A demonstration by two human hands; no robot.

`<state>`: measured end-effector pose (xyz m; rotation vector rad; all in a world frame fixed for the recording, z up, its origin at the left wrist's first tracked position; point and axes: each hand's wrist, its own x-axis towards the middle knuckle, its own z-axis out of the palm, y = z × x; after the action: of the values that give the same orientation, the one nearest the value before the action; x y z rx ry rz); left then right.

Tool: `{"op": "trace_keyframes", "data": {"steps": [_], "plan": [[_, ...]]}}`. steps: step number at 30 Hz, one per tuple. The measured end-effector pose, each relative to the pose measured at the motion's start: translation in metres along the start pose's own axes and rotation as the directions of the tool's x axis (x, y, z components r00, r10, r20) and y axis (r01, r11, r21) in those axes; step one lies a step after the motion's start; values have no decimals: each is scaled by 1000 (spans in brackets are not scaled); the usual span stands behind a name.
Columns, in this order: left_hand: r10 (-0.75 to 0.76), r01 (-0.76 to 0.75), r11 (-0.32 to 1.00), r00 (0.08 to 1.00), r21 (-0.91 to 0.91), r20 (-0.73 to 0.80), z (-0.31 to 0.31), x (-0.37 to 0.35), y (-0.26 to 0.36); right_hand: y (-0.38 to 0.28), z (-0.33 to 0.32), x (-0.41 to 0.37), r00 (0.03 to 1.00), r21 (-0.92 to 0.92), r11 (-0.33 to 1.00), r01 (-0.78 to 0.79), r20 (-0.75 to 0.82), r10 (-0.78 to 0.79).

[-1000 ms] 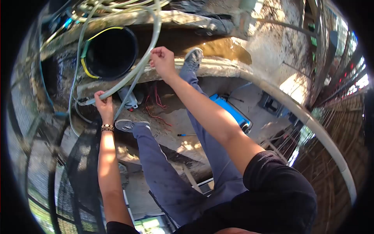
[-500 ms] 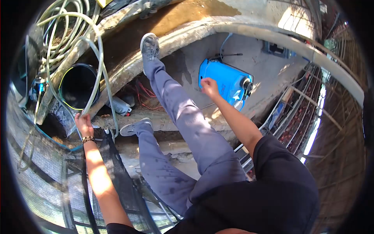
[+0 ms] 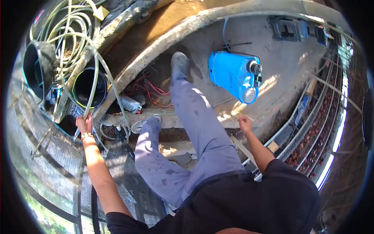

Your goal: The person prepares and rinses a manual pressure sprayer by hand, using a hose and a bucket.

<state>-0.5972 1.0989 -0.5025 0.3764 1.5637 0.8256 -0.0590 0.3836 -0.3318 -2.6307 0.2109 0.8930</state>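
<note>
My left hand (image 3: 84, 124) is closed round a pale hose (image 3: 95, 76) beside a black bucket (image 3: 90, 87). The hose runs up past the bucket to a loose coil (image 3: 70, 43) at the upper left. My right hand (image 3: 245, 124) hangs over the concrete floor with its fingers curled and nothing visible in them. Nearest to it is a blue tank (image 3: 230, 74) with a black cap and a clear round lid, lying apart from the hand. A thin blue tube and a dark wand lie at the tank's far end.
A curved concrete ledge (image 3: 136, 64) borders the floor. Red cords (image 3: 154, 91) and a grey bottle (image 3: 129, 104) lie near my feet. A larger black container (image 3: 37, 74) stands at the left. Metal rails (image 3: 307, 128) run along the right, and dark netting (image 3: 46, 156) at the lower left.
My right foot has come off the ledge onto the floor inside it. My right hand has dropped away from the blue tank. The left hand keeps hold of the hose.
</note>
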Motion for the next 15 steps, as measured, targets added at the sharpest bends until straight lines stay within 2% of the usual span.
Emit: {"op": "trace_keyframes", "data": {"steps": [3, 4, 5, 6, 7, 8, 9, 10, 11, 12, 13, 14, 15], "plan": [[167, -156, 984, 977, 87, -136, 14, -17, 14, 4, -36, 76, 948, -285, 953, 99, -264, -177], [297, -287, 950, 953, 122, -67, -16, 13, 8, 8, -45, 118, 912, -388, 912, 134, -311, -266], [321, -300, 932, 943, 203, -82, -17, 18, 11, 22, -53, 158, 911, -143, 959, 244, -305, -278], [374, -298, 919, 868, 258, -327, -8, 23, 8, 19, -58, 200, 911, -205, 954, 217, -309, -273], [408, -298, 912, 727, 282, -553, 12, 27, -1, 17, -63, 243, 911, -265, 946, 188, -314, -269], [404, -313, 915, 727, 256, -555, 20, 21, -4, 14, -68, 285, 910, -324, 933, 158, -318, -265], [309, -352, 935, 741, 47, -596, -5, 65, -35, 2, -54, 308, 881, -18, 972, 236, -419, -222], [210, -392, 906, 746, -162, -632, -29, 111, -67, -18, -61, 294, 957, -90, 971, 219, -175, -232], [240, -138, 967, 780, 216, -577, -25, 112, -76, -15, -54, 295, 933, -176, 958, 225, -244, -264], [268, 101, 811, 811, 576, -520, -19, 113, -84, -7, -54, 294, 902, -266, 939, 219, -311, -298], [306, 117, 610, 878, 783, -369, 1, 93, -92, -1, -59, 294, 863, -353, 912, 209, -372, -342], [334, 78, 363, 919, 928, -208, 21, 73, -100, 4, -60, 299, 874, -283, 936, 210, -375, -310], [348, 45, 542, 897, 839, -273, 27, 70, -109, 6, -57, 297, 876, -288, 940, 183, -385, -289]]}}
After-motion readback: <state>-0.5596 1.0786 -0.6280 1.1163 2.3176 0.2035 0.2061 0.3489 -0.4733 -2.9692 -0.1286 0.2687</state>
